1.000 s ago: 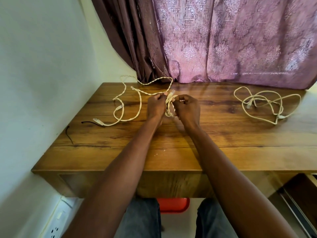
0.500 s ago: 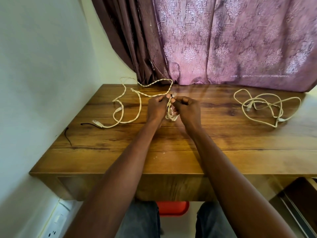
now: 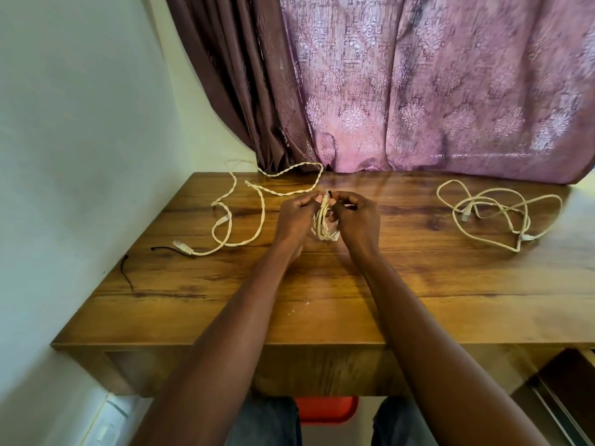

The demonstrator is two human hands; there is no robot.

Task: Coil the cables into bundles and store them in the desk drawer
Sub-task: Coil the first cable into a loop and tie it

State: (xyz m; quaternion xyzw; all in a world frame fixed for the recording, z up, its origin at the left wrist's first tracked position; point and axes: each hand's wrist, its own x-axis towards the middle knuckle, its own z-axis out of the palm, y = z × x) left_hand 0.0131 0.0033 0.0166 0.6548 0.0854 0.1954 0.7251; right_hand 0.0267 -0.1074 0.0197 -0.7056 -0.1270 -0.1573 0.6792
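Note:
A small coil of cream cable (image 3: 325, 225) hangs between my hands above the middle of the wooden desk (image 3: 322, 284). My left hand (image 3: 294, 217) pinches the top of the coil. My right hand (image 3: 355, 217) pinches a thin black tie (image 3: 329, 192) at the coil's top. A twisted cream cable (image 3: 257, 201) lies loose on the desk to the left, with a plug end (image 3: 182, 246) near the left edge. Another cream cable (image 3: 495, 214) lies in a loose tangle at the right.
Two black ties (image 3: 127, 273) (image 3: 169, 250) lie near the desk's left edge. A white wall runs along the left and a purple curtain (image 3: 418, 91) hangs behind the desk. An open drawer (image 3: 570, 391) shows at the lower right. A red stool (image 3: 326, 408) sits under the desk.
My hands stayed at the coil and drew closer at its top. The black tie now stands up between my fingertips.

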